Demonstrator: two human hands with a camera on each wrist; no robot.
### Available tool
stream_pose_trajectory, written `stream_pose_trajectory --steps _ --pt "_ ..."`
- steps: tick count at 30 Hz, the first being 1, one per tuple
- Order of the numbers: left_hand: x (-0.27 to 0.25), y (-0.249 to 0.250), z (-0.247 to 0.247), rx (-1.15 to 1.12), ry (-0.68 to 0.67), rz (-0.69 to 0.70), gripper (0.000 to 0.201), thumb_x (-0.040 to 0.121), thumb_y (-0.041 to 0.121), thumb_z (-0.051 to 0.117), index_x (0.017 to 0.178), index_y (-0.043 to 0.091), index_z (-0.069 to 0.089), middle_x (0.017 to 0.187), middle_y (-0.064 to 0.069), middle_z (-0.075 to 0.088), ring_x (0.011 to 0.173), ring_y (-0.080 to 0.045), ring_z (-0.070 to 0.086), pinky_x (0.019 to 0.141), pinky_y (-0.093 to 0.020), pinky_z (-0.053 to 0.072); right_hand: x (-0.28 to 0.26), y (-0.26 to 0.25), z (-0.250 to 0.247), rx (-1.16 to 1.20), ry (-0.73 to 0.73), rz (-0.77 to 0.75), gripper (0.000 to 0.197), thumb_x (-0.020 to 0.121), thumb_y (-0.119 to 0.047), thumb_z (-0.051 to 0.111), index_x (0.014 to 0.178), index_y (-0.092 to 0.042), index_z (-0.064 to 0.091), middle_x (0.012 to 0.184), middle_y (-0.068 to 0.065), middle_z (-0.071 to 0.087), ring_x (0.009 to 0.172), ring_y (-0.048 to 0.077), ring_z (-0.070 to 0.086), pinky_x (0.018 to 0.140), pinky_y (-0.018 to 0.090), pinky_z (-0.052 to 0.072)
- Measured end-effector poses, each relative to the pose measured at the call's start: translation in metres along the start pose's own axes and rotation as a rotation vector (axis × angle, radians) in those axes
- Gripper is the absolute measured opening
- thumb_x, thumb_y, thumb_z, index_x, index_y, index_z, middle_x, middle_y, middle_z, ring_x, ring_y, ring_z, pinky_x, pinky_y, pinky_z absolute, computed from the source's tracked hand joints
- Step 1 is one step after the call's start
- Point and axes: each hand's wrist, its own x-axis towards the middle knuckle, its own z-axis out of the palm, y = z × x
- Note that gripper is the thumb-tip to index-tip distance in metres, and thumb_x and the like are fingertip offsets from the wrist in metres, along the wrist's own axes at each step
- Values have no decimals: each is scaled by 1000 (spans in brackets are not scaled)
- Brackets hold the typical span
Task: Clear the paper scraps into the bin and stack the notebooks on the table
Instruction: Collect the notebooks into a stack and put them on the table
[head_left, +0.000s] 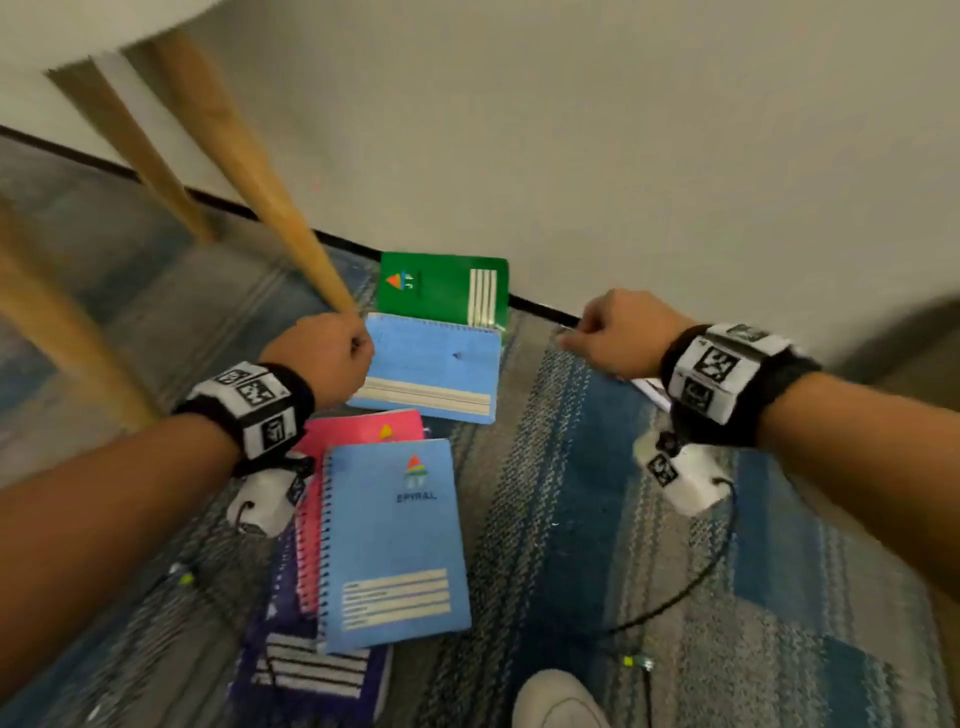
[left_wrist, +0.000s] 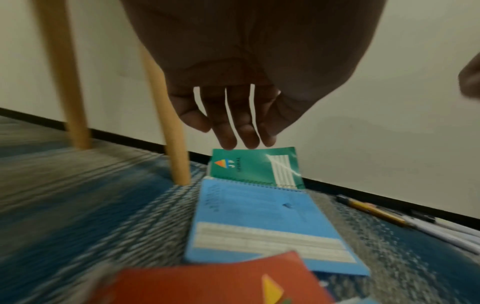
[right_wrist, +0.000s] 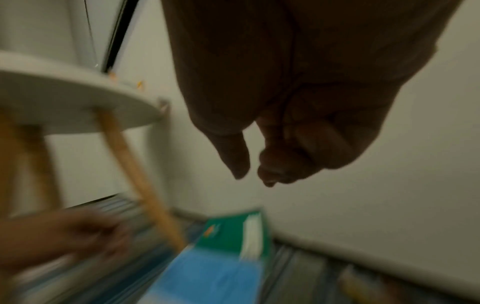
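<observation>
While both hands hang above the striped blue-and-grey carpet (head_left: 571, 519), nearest lies a dark purple notebook (head_left: 311, 670), under a pink spiral notebook (head_left: 358, 431) and a light blue spiral notebook marked SPIRAL (head_left: 395, 545). Farther on, the left hand (head_left: 322, 358) hovers over a second light blue notebook (head_left: 436, 374), fingers loosely hanging and holding nothing. The right hand (head_left: 618, 332) is loosely curled and empty. Beyond, a green notebook (head_left: 447, 291) lies at the white wall (head_left: 623, 156), beside a wooden table leg (head_left: 260, 171). A yellow pen (left_wrist: 374, 211) lies near the skirting.
</observation>
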Motion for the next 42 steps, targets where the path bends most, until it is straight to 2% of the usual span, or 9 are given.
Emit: stream_pose_trajectory --steps 3,6,8,12,16,20,28,34,42 --pt "-40 -40 -2 32 -21 -225 34 95 38 47 82 10 60 97 -19 67 91 -34 62 71 -33 42 0 -59 87 70 -424 -131 50 93 -58 49 74 -16 67 72 4 70 61 16 62 68 28 53" --pt "-80 -84 24 17 -274 -442 66 93 65 26 84 9 58 107 -21 65 95 -33 62 77 -33 45 2 -76 159 389 -725 -6 27 94 -46 57 100 -20 62 103 3 66 87 18 61 74 28 50" --pt "-103 -103 49 -46 -451 -521 99 75 87 13 106 8 63 120 -19 62 107 -30 60 91 -34 46 4 -78 195 584 -730 81 45 86 -43 70 120 -16 62 123 6 64 104 24 63 83 37 53" --pt "-122 -105 80 -242 -459 -676 125 54 100 26 140 11 41 148 -21 30 134 -37 37 111 -43 32 10 -76 230 758 -555 147 42 72 -36 84 106 -16 72 109 7 71 99 30 68 88 45 55" --pt "-119 -101 116 -569 -472 -749 108 47 96 55 130 26 56 133 -3 57 115 -27 60 100 -44 46 2 -74 229 897 -612 186 36 73 -21 84 104 -8 72 106 8 73 97 31 69 91 51 53" --pt "-117 -79 99 -896 -398 -816 41 66 32 85 97 6 74 93 -11 74 82 -28 72 84 -40 56 -6 -73 220 993 -672 165 30 80 0 74 110 0 69 113 14 70 103 35 66 93 51 52" --pt "-76 -29 49 -1177 -378 -412 25 81 7 70 105 6 68 101 -14 72 80 -29 71 76 -45 59 -14 -74 204 1330 -363 45 61 55 6 86 110 -2 63 113 21 69 100 42 67 83 65 51" --pt "-55 -1 20 -1370 -58 -115 73 69 17 82 133 4 49 124 -14 63 107 -33 65 82 -48 55 4 -62 140 1418 -255 -162 45 79 0 72 122 2 59 119 20 66 106 39 65 93 55 51" --pt "-44 -5 28 -1312 -8 10 97 54 1 82 138 6 35 130 -16 57 117 -30 58 92 -50 50 7 -51 144 1182 -11 -207 80 64 -13 85 133 -6 45 123 12 65 112 29 64 96 54 50"
